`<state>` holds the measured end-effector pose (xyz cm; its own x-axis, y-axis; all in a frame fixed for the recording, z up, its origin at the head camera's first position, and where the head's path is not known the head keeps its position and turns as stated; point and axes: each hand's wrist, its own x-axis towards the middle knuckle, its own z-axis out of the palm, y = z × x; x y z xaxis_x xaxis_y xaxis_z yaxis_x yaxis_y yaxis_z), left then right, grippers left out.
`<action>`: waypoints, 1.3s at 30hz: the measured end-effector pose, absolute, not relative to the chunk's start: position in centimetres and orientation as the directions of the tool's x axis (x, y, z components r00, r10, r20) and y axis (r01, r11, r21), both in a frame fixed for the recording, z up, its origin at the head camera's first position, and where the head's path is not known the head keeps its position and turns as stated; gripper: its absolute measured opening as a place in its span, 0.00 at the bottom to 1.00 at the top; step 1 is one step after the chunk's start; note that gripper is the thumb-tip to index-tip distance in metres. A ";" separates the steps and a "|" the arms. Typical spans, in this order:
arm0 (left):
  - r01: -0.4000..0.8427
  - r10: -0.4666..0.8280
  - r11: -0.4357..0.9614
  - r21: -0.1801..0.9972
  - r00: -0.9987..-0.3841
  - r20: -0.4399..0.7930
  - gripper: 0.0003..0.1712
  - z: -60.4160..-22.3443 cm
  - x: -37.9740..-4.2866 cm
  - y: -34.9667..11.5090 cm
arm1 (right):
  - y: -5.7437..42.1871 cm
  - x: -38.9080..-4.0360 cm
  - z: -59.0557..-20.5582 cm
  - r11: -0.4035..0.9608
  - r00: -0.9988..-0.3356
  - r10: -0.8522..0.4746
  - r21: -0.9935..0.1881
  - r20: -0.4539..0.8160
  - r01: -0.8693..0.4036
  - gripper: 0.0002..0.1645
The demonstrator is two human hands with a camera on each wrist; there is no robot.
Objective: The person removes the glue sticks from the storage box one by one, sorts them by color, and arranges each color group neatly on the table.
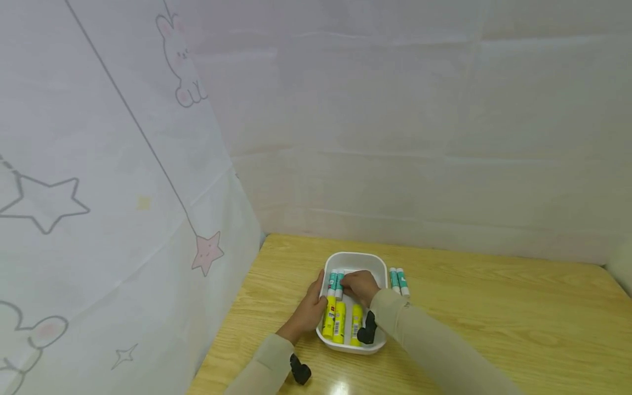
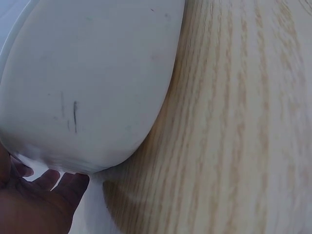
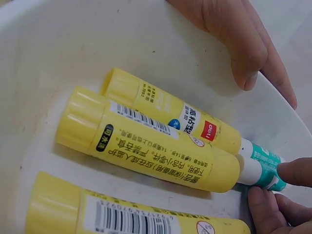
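A white plastic tray stands on the table with glue sticks inside. My left hand grips its left side, thumb over the rim and fingers along the outer wall. Inside the tray, my right hand pinches a teal-and-white glue stick between thumb and fingers. Another teal-and-white glue stick lies alongside to its left. Toward the near end are three yellow glue sticks: one at the left, a second beside it, and a third set apart to the right.
Two more teal-and-white glue sticks, a left one and a right one, lie on the wooden table just right of the tray. A pale printed cloth hangs behind the table and along its left side.
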<state>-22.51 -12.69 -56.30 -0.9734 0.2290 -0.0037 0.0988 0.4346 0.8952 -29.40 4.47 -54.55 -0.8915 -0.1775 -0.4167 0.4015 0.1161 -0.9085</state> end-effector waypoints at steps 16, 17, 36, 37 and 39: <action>0.110 0.232 0.441 0.891 -0.973 0.006 0.39 -56.6 -22.5 -12.7 | 3.9 -30.3 -56.2 0.198 -0.893 -0.154 -0.899 -0.422 0.390 0.24; 0.104 0.230 0.442 0.891 -0.973 -0.001 0.39 -56.6 -22.5 -12.6 | 3.9 -30.3 -56.3 0.202 -0.893 -0.151 -0.898 -0.423 0.391 0.24; 0.131 0.242 0.426 0.895 -0.970 0.027 0.38 -56.6 -22.4 -12.9 | 4.3 -29.9 -55.3 0.174 -0.875 -0.212 -0.898 -0.435 0.404 0.24; 0.132 0.243 0.424 0.896 -0.970 0.028 0.38 -56.6 -22.4 -12.9 | 4.4 -29.9 -55.2 0.168 -0.872 -0.213 -0.896 -0.440 0.411 0.24; 0.128 0.244 0.425 0.896 -0.970 0.023 0.38 -56.4 -22.5 -12.8 | 4.6 -30.0 -54.9 0.159 -0.867 -0.214 -0.892 -0.450 0.423 0.24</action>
